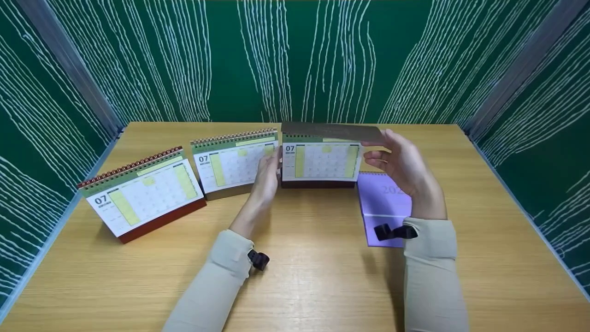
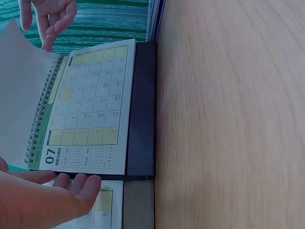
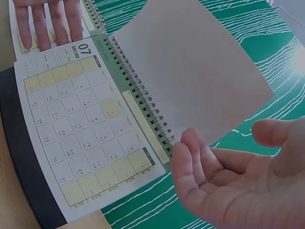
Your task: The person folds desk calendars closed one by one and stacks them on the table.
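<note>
Hands [image 1: 406,165] beside calendar [image 1: 321,162]: "07", "2026 July"

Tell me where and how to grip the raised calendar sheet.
Probably pinch the raised sheet at its outer right corner, coming from the right: it looks thin, bound along the wire spiral but free there, with the right hand at that end.

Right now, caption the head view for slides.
Left hand and right hand flank an upright calendar showing 07, purple calendar nearby.
</note>
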The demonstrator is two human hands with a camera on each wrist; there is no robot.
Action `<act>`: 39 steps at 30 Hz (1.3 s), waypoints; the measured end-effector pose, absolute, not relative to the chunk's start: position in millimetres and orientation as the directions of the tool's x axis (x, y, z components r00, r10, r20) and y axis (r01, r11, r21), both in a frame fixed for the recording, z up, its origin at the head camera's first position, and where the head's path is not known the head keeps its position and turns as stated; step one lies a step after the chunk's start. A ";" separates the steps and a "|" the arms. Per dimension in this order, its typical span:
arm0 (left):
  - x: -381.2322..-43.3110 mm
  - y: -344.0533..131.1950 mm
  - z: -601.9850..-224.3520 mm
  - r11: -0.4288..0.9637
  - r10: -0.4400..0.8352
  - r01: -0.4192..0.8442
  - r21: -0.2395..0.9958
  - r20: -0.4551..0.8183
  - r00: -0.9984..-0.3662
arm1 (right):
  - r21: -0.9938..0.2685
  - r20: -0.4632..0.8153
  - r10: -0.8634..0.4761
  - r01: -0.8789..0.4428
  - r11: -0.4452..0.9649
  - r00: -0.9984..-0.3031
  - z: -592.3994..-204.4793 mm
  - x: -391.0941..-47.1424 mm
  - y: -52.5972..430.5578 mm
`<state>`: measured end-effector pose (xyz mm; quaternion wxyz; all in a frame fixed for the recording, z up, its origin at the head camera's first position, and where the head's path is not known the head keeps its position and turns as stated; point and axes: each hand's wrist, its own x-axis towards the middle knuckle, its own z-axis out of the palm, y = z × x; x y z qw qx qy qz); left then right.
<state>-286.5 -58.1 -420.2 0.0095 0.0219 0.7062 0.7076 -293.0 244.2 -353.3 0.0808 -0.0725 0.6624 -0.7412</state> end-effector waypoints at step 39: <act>-282.1 -59.9 -419.8 0.160 0.076 0.055 0.986 0.043 -0.996 | -0.922 -0.017 -0.216 -0.068 0.380 -0.976 -368.5 -303.0 247.2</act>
